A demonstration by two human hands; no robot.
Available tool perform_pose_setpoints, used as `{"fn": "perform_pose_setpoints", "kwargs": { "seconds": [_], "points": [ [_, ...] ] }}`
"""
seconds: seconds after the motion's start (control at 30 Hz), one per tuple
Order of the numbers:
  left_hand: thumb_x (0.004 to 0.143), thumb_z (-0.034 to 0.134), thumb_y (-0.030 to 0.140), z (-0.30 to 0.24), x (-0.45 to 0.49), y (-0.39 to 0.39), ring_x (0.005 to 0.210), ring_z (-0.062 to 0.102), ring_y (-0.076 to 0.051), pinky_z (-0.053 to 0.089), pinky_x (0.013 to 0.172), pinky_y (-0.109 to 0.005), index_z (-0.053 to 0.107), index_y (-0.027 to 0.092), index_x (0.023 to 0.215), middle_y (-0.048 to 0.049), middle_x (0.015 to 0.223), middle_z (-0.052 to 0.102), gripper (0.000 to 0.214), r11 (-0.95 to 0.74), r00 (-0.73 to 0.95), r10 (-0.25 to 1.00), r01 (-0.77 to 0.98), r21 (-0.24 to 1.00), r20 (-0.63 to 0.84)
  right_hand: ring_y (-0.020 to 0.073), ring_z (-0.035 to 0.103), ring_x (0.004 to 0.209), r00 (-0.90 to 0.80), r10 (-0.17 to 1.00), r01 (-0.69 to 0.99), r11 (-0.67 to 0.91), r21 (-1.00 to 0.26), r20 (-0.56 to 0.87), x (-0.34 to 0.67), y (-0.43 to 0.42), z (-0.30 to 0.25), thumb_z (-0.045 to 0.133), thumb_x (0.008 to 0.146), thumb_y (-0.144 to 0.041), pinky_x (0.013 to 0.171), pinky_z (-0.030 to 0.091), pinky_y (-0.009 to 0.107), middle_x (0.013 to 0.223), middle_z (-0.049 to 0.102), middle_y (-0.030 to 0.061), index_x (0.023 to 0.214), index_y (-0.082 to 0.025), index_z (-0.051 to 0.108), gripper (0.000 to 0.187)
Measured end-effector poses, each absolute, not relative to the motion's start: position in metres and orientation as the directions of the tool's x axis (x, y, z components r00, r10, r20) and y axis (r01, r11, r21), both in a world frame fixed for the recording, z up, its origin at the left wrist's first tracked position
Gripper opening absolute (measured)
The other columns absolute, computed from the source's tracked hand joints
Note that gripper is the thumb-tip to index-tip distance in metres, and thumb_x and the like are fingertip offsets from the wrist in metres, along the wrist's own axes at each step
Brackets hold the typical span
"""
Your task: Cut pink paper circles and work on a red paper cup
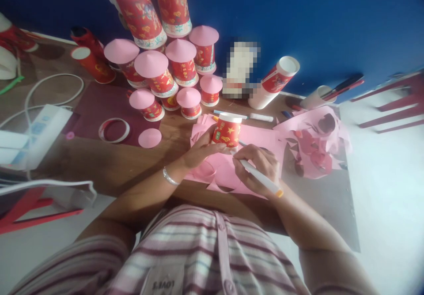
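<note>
A red paper cup (227, 130) stands upside down on a pink paper sheet (261, 141) on the wooden table. My left hand (200, 147) wraps its fingers round the cup's left side and holds it down. My right hand (256, 164) grips a white marker (261, 178) with an orange end, its tip at the cup's base on the paper. A silver bracelet (169, 178) is on my left wrist.
Several red cups with pink cone lids (180, 72) are stacked at the back. A loose pink disc (149, 138) and a paper ring (114, 130) lie to the left. Pink paper scraps (314, 142) pile up on the right. A white power strip (39, 134) sits far left.
</note>
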State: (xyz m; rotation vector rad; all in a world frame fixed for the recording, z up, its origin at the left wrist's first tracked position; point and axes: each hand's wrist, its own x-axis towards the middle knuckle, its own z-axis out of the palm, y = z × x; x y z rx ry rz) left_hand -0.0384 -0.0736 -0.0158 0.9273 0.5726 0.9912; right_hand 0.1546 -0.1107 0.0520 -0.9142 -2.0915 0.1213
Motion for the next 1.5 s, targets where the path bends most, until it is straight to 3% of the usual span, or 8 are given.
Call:
{"fn": "perform_pose_setpoints", "kwargs": {
  "seconds": [0.4, 0.9, 1.1, 1.17, 1.27, 1.5],
  "points": [
    [0.086, 0.083, 0.036, -0.011, -0.037, -0.074, 0.103, 0.078, -0.027, 0.062, 0.096, -0.045, 0.061, 0.025, 0.131, -0.0064, 0.112, 0.078, 0.051, 0.28, 0.471, 0.881, -0.454, 0.845, -0.039, 0.0113, 0.066, 0.056, -0.408, 0.637, 0.532, 0.748, -0.397, 0.654, 0.154, -0.111, 0.053, 0.061, 0.092, -0.011, 0.056, 0.054, 0.024, 0.074, 0.073, -0.0018, 0.092, -0.023, 0.059, 0.013],
    [0.082, 0.085, 0.035, -0.011, -0.036, -0.072, 0.096, 0.076, -0.024, 0.061, 0.09, -0.04, 0.061, 0.022, 0.124, -0.0053, 0.105, 0.077, 0.05, 0.295, 0.444, 0.893, -0.47, 0.832, -0.065, 0.0106, 0.062, 0.054, -0.391, 0.701, 0.559, 0.695, -0.451, 0.596, 0.155, -0.112, 0.054, 0.059, 0.092, -0.011, 0.055, 0.05, 0.023, 0.069, 0.069, -0.0036, 0.087, -0.023, 0.059, 0.013],
    [0.079, 0.085, 0.036, -0.003, -0.035, -0.071, 0.101, 0.071, -0.023, 0.057, 0.092, -0.038, 0.067, 0.022, 0.118, -0.0042, 0.107, 0.074, 0.045, 0.26, 0.372, 0.926, -0.509, 0.821, -0.062, 0.0124, 0.063, 0.055, -0.398, 0.625, 0.441, 0.772, -0.457, 0.672, 0.155, -0.112, 0.058, 0.06, 0.09, -0.009, 0.053, 0.052, 0.026, 0.069, 0.068, -0.0032, 0.092, -0.024, 0.057, 0.015],
    [0.078, 0.085, 0.035, -0.001, -0.034, -0.071, 0.1, 0.069, -0.022, 0.055, 0.093, -0.037, 0.068, 0.023, 0.117, -0.0036, 0.106, 0.074, 0.045, 0.26, 0.343, 0.936, -0.517, 0.816, -0.082, 0.0142, 0.065, 0.058, -0.409, 0.562, 0.377, 0.821, -0.428, 0.719, 0.154, -0.111, 0.057, 0.06, 0.09, -0.009, 0.056, 0.058, 0.029, 0.07, 0.067, -0.0027, 0.095, -0.024, 0.058, 0.016],
    [0.075, 0.088, 0.036, 0.0, -0.033, -0.071, 0.099, 0.067, -0.02, 0.053, 0.093, -0.036, 0.068, 0.023, 0.117, -0.003, 0.106, 0.073, 0.048, 0.268, 0.337, 0.937, -0.514, 0.815, -0.096, 0.0149, 0.065, 0.06, -0.449, 0.494, 0.307, 0.868, -0.391, 0.745, 0.153, -0.112, 0.053, 0.062, 0.088, -0.008, 0.074, 0.069, 0.035, 0.071, 0.068, -0.0027, 0.098, -0.023, 0.059, 0.019],
    [0.078, 0.089, 0.038, -0.003, -0.033, -0.072, 0.102, 0.068, -0.021, 0.052, 0.097, -0.037, 0.068, 0.025, 0.118, -0.0011, 0.107, 0.073, 0.047, 0.255, 0.316, 0.944, -0.502, 0.826, -0.099, 0.0124, 0.063, 0.058, -0.489, 0.462, 0.297, 0.886, -0.357, 0.74, 0.147, -0.116, 0.05, 0.063, 0.085, -0.003, 0.089, 0.071, 0.039, 0.071, 0.065, -0.0034, 0.097, -0.021, 0.06, 0.022]
  ]
}}
